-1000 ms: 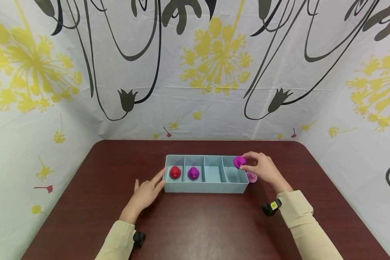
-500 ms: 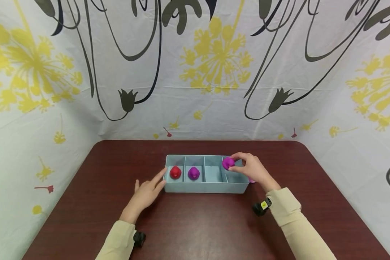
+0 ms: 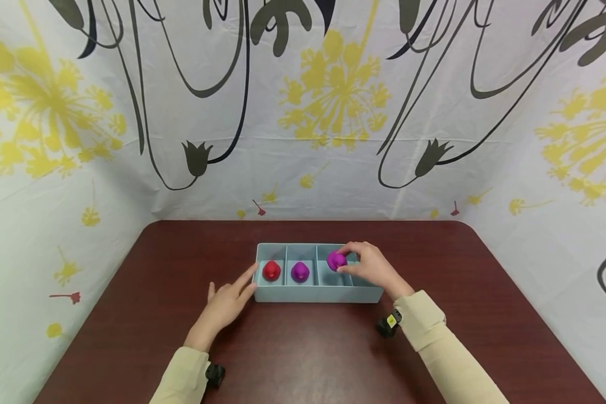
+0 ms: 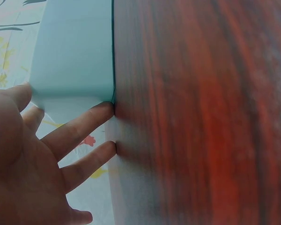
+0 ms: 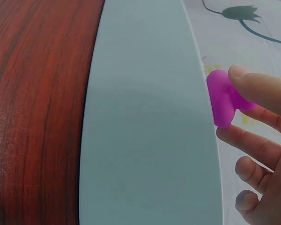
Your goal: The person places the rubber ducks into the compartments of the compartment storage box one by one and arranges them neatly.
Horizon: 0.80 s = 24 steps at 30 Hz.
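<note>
A pale blue box (image 3: 318, 294) with a row of compartments sits on the table. In its leftmost compartment is a small red toy (image 3: 271, 271); the one beside it holds a purple toy (image 3: 300, 272). My right hand (image 3: 371, 268) pinches a small, smooth magenta toy (image 3: 335, 261) with rounded lobes between thumb and fingers, over the third compartment. The right wrist view shows this magenta toy (image 5: 222, 98) just beyond the box's rim. My left hand (image 3: 227, 306) has its fingers extended, the fingertips at the box's left end, as the left wrist view also shows.
The dark reddish-brown table (image 3: 303, 348) has rounded far corners. A white hanging cloth (image 3: 303, 168) with flower prints surrounds its back and sides. Each wrist wears a small black camera (image 3: 388, 324). My right hand and forearm cover the box's right end.
My right hand has carried the magenta toy leftward, from over the rightmost compartment to over the third. The pink thing by the box's right end is now hidden. My left hand stays put.
</note>
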Available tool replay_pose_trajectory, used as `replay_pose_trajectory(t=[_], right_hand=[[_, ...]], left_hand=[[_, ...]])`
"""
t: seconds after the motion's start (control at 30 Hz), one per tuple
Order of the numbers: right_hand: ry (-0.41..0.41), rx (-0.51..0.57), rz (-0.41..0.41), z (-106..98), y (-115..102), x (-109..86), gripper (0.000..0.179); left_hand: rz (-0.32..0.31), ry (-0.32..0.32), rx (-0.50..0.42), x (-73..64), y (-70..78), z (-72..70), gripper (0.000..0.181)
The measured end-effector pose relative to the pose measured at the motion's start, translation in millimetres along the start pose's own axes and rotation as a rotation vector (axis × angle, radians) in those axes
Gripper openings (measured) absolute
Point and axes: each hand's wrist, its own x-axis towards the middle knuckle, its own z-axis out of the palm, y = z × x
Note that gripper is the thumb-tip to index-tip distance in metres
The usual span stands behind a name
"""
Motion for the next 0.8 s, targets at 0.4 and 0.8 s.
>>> replay_pose_trajectory(t=[0.4,0.8], right_hand=[[-0.024,-0.077,-0.080,17.4,2.2,11.6,0.031],[-0.037,-0.357,-0.068,31.1,-1.7,13.8,0.031]], left_hand=[[-0.002,0.003,0.001,0.0,-0.9,0.8,0.055],[0.014,0.004,-0.001,1.3,-2.9,0.5,0.055]])
